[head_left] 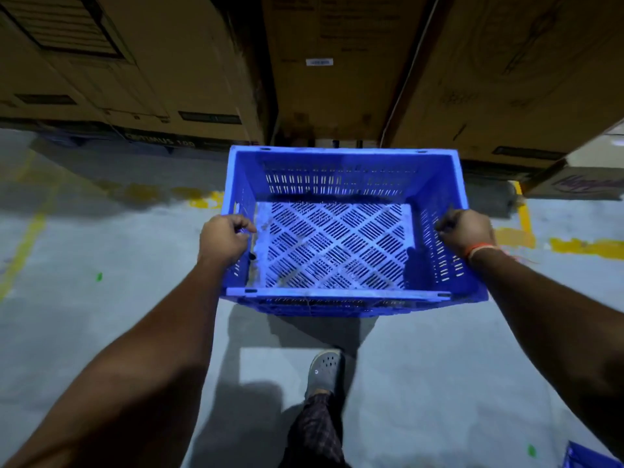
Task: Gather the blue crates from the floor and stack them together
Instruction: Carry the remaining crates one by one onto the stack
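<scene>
Grey concrete floor [101, 332], worn yellow lines [27, 238]; cardboard boxes [337, 79] far. Your left hand [223, 238] and right hand [467, 233] grasp side rims of blue slatted crate [337, 244], held above floor.

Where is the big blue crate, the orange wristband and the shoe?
blue crate [334, 246], head view, on its slotted floor.
orange wristband [479, 248], head view, on the band at the right wrist.
shoe [325, 369], head view, on its grey top.
</scene>
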The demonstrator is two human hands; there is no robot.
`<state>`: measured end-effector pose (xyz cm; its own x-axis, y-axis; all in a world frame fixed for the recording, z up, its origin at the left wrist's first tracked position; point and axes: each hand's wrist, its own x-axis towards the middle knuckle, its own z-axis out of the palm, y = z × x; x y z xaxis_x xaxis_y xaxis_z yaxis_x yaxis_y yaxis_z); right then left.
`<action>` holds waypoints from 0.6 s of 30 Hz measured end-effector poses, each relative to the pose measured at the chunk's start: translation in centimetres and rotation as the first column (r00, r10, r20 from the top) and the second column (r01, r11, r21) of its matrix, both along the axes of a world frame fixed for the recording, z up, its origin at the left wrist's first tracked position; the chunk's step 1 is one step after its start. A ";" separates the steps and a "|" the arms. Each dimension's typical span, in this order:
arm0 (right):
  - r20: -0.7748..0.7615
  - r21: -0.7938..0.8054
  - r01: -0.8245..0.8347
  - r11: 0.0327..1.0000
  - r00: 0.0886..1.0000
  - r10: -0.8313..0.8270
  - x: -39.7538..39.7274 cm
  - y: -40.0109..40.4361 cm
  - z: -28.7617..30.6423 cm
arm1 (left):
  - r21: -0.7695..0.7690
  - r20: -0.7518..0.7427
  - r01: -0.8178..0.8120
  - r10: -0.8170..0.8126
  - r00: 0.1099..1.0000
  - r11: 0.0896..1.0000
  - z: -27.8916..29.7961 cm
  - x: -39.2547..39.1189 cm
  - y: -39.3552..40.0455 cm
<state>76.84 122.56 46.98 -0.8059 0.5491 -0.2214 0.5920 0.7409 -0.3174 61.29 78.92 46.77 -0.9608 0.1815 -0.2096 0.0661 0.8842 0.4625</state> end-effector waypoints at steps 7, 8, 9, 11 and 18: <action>0.043 -0.032 0.009 0.999 0.999 -0.007 -0.4 0.0 0.4 | 0.078 0.035 0.005 -0.008 0.999 0.997 0.6 -0.3 -0.1; 0.066 -0.052 0.002 0.999 0.998 0.001 -0.5 0.1 0.5 | 0.085 0.037 0.002 -0.005 0.999 0.996 0.4 -0.4 -0.4; 0.101 -0.078 -0.003 0.997 0.995 0.010 -0.6 0.3 0.7 | 0.093 0.039 0.004 -0.007 0.999 0.996 0.2 -0.5 -0.5; 0.220 -0.155 -0.005 0.988 0.975 0.039 -0.8 0.6 1.5 | 0.112 0.045 0.004 -0.009 0.999 0.994 -0.1 -0.7 -0.7; 0.195 -0.087 0.083 0.993 0.979 -0.065 2.5 -2.0 4.3 | 0.113 -0.081 0.025 -0.016 0.997 0.993 0.8 0.2 -1.1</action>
<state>79.36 120.60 51.33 -0.7016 0.5747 -0.4212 0.7004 0.6650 -0.2594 61.52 77.86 47.60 -0.9695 0.2194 -0.1093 0.1243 0.8244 0.5522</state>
